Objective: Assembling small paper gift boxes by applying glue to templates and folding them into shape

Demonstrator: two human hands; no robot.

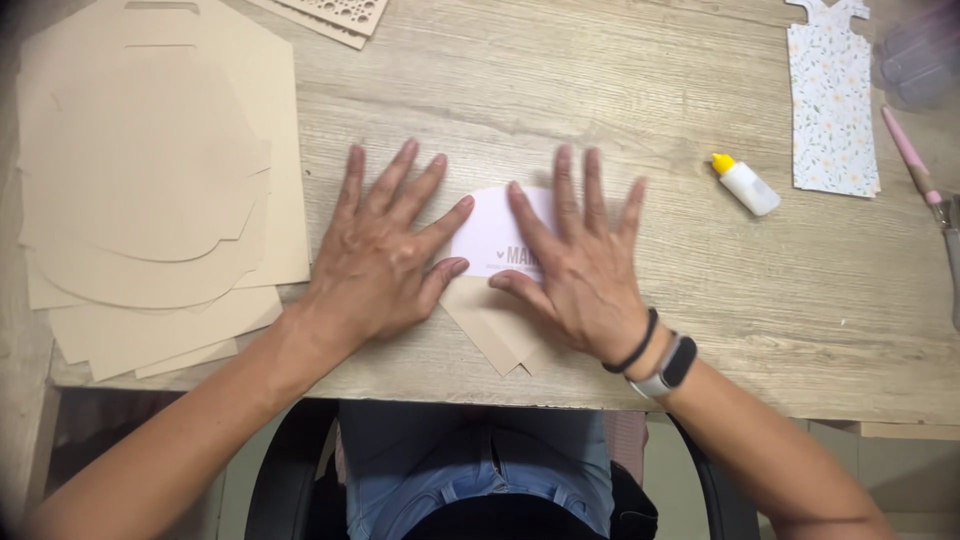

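Note:
Both my hands lie flat, fingers spread, on a folded paper piece on the wooden table (600,60). My left hand (380,250) covers its left side; my right hand (575,260) presses its right side. Between them shows a pale pink rounded label (490,240) with print on it. Below the label a tan, pointed paper flap (495,335) sticks out toward the table's near edge. My right wrist wears a black band and a grey watch.
A stack of tan cut paper sheets (150,180) fills the left of the table. A small white glue bottle (748,185) with a yellow cap lies at right, beside a floral dress-shaped paper cutout (832,100) and a pink-handled tool (915,155). A perforated tan card (335,15) is at the top.

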